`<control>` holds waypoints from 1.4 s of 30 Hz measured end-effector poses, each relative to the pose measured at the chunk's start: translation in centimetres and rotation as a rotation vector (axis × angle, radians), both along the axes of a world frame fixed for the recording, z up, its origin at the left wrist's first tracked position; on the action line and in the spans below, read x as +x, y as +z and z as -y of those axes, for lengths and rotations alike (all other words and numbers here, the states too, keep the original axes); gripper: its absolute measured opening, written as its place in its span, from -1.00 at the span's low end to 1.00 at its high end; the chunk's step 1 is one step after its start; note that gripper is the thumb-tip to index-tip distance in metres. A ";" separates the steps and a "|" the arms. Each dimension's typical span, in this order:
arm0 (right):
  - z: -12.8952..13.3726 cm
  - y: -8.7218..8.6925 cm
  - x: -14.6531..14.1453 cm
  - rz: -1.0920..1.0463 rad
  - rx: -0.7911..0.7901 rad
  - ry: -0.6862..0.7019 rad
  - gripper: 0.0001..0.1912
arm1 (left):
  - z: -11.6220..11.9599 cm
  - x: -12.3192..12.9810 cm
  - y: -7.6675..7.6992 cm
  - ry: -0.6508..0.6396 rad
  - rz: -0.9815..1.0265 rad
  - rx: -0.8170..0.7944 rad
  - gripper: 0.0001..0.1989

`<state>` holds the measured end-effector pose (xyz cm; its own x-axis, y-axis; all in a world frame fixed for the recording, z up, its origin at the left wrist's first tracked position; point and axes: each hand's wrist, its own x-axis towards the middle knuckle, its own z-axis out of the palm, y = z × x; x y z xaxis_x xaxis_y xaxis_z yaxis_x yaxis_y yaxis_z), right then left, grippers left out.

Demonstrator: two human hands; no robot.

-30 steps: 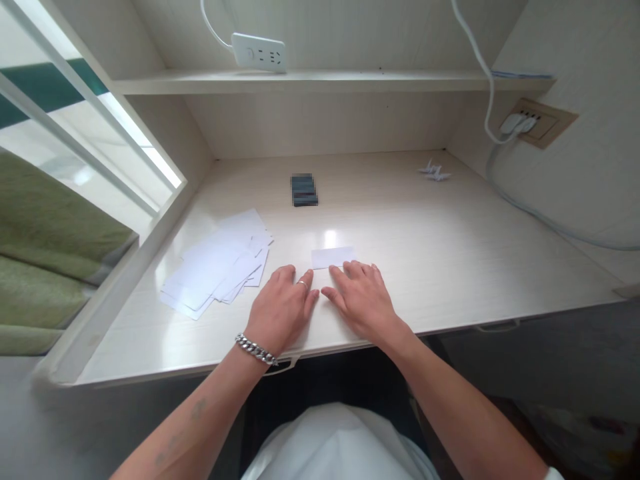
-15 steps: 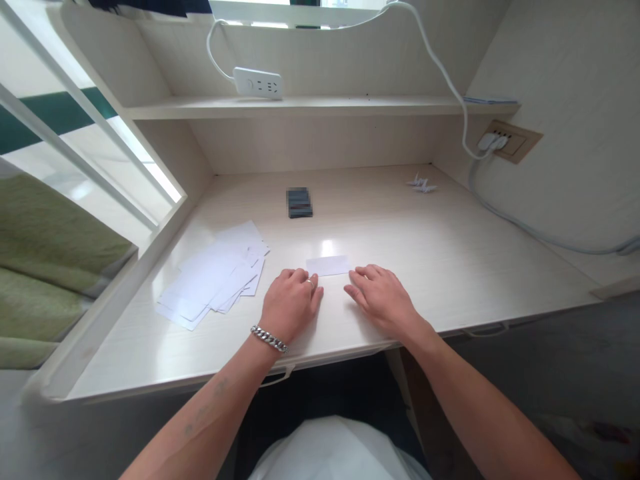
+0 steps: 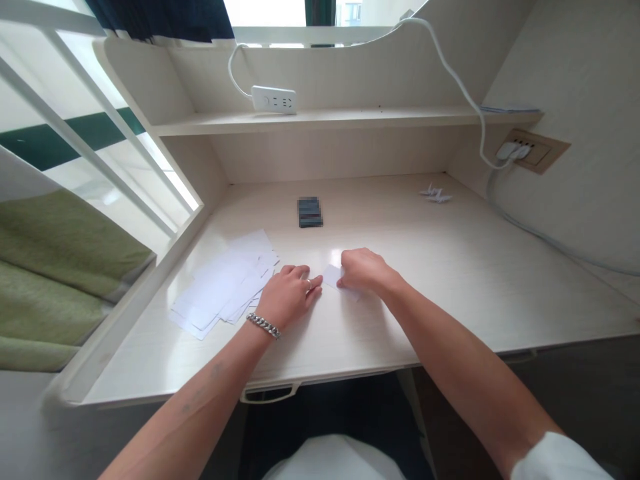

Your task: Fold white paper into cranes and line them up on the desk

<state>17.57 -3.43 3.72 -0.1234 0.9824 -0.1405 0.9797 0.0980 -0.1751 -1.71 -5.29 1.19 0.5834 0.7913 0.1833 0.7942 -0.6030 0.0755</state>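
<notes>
Pale bench [image 3: 450, 273] below a shelf [image 3: 350, 122]. Mid-bench, a small paper [image 3: 331, 274] shows partly beneath my right hand [image 3: 365, 270], fingers curled; my left hand [image 3: 290, 293], fingers bent, is at its left corner. I cannot tell whether either grips it.

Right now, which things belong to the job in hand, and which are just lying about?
In use: paper slip at the right hand; probably the loose sheets near the left hand.
Seemingly lying about: dark pixelated block, folded paper figures, power strip.
</notes>
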 end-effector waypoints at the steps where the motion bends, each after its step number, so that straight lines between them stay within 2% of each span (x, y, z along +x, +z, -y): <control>1: -0.1 0.1 -0.1 0.004 -0.013 -0.005 -0.71 | -0.6 0.2 0.0 0.012 -0.010 -0.008 -0.71; 5: -0.2 -0.1 0.0 -0.016 0.033 -0.028 -0.71 | -2.6 1.9 0.3 0.121 0.004 -0.057 -0.70; 9: 0.2 -1.1 0.5 -0.076 0.120 -0.052 -0.66 | -3.8 3.2 0.7 0.264 0.077 -0.188 -0.60; 14: 0.1 -2.7 1.5 -0.268 0.176 -0.006 -0.79 | -4.5 4.1 0.6 0.251 0.078 -0.254 -0.68; 17: -0.3 -3.4 2.1 -0.426 0.200 0.022 -0.60 | -4.7 4.4 0.1 0.213 0.152 -0.277 -0.75; 19: -0.7 -3.6 2.4 -0.521 0.220 0.051 -0.56 | -4.9 4.5 -0.2 0.169 0.276 -0.300 -0.77; 21: -0.9 -3.6 2.5 -0.624 0.191 0.067 -0.71 | -5.2 4.5 -0.6 0.144 0.469 -0.339 -0.70; 23: -1.2 -3.5 2.5 -0.744 0.142 0.022 -0.85 | -5.5 4.3 -0.8 0.164 0.701 -0.391 -0.59; 25: -1.4 -3.5 2.5 -0.894 0.109 -0.053 -0.86 | -5.8 4.1 -1.0 0.183 0.903 -0.455 -0.51; 27: -1.6 -3.6 2.4 -1.074 0.068 -0.113 -0.82 | -6.0 3.8 -1.2 0.163 1.007 -0.542 -0.53; 30: -1.6 -3.5 2.2 -1.320 -0.019 -0.195 -0.75 | -5.9 3.5 -1.2 0.118 0.987 -0.636 -0.71; 32: -1.5 -3.3 2.2 -1.398 -0.050 -0.237 -0.71 | -5.6 3.4 -1.1 0.113 0.945 -0.627 -0.77; 38: -1.1 -3.0 2.7 -1.371 -0.220 -0.119 -0.77 | -4.8 3.5 -0.4 0.166 0.911 -0.542 -0.73; 42: -1.1 -3.3 2.9 -1.344 -0.251 -0.113 -0.76 | -4.7 3.3 0.0 0.166 0.901 -0.566 -0.71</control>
<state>20.44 -2.31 0.43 -0.2267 0.9621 -0.1514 0.0430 -0.1454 -0.9884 1.55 -0.63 1.19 0.2942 0.9528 0.0746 0.3756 -0.1870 0.9077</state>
